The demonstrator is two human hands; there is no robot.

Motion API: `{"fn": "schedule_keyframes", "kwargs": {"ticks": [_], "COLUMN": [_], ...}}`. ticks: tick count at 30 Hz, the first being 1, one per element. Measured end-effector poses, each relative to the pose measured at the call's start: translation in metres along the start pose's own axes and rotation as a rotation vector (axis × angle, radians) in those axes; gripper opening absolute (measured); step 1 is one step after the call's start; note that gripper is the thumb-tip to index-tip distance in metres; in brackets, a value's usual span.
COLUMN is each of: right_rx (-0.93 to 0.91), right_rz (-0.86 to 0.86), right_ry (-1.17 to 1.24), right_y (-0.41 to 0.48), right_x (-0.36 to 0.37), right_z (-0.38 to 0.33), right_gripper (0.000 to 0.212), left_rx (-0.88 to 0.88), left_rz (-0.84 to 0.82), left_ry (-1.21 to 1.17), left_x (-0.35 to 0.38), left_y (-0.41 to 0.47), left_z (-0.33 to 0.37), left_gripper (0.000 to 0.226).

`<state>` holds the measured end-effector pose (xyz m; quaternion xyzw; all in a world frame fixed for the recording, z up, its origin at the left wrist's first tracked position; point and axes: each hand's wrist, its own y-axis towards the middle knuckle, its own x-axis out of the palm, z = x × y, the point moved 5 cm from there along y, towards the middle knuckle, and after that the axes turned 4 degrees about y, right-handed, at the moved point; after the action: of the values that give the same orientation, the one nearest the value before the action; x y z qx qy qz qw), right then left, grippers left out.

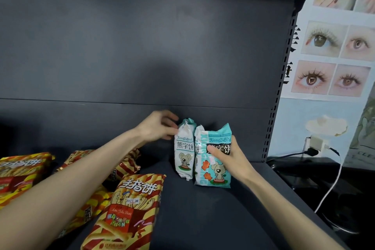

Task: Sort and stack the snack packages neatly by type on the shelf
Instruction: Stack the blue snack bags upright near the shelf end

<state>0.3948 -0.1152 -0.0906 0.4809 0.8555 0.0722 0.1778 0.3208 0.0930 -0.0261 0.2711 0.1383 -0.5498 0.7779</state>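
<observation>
Shelf (203, 219) holds red-yellow packs (129, 209); right hand (231, 156) grips teal pack (215, 170).

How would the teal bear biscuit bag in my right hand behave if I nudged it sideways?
Probably tippy: the teal bear biscuit bag stands upright on its narrow bottom edge on the shelf, gripped by the right hand. Likely light and crinkly; its film looks creased near the top. Nudged left, it would probably lean against the neighbouring bear biscuit bag.

I have bare shelf (213, 219) open from the front edge up the middle to the two upright teal bear-biscuit packs (183, 148) near the back panel (142, 46). Red-and-yellow finger-biscuit packs (129, 209) crowd the left side.
</observation>
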Motion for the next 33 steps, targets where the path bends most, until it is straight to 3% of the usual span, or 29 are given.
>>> {"fn": "schedule_keyframes", "kwargs": {"ticks": [2, 5, 7, 10, 14, 18, 22, 28, 31, 33], "right_rx": [-0.009, -0.001, 0.011, 0.021, -0.006, -0.01, -0.024, -0.034, -0.007, 0.028], "right_rz": [-0.005, 0.0, -0.004, 0.012, 0.015, 0.02, 0.051, -0.028, -0.162, -0.277], "right_ry": [0.021, 0.058, 0.098, 0.076, 0.054, 0.111, 0.12, -0.009, -0.022, -0.061], "right_y": [0.001, 0.003, 0.005, 0.008, 0.011, 0.011, 0.01, 0.009, 0.01, 0.012], "right_x": [0.004, 0.009, 0.01, 0.009, 0.005, 0.006, 0.009, 0.019, 0.031, 0.037], "right_z": [-0.001, 0.001, 0.003, 0.004, 0.004, 0.005, 0.002, -0.005, -0.005, -0.003], "right_gripper": [0.037, 0.038, 0.038, 0.036, 0.03, 0.031, 0.035, 0.047, 0.072, 0.089], "left_rx": [-0.049, -0.122, -0.091, -0.025, 0.008, 0.013, 0.061, -0.056, -0.059, -0.044], "left_rz": [-0.043, -0.106, -0.056, 0.085, 0.011, 0.038, 0.036, -0.157, -0.232, -0.233], "left_ry": [-0.028, -0.034, 0.053, 0.151, 0.017, -0.191, -0.166, -0.158, -0.087, -0.01], "left_x": [0.008, 0.024, 0.031, 0.026, 0.022, 0.02, 0.028, 0.042, 0.045, 0.045], "left_y": [-0.001, -0.01, -0.012, -0.007, -0.002, 0.001, 0.003, -0.01, -0.016, -0.016], "left_z": [-0.004, -0.01, -0.016, -0.023, -0.028, -0.035, -0.031, -0.027, -0.029, -0.028], "left_gripper": [0.036, 0.06, 0.064, 0.056, 0.046, 0.04, 0.024, 0.067, 0.083, 0.079]}}
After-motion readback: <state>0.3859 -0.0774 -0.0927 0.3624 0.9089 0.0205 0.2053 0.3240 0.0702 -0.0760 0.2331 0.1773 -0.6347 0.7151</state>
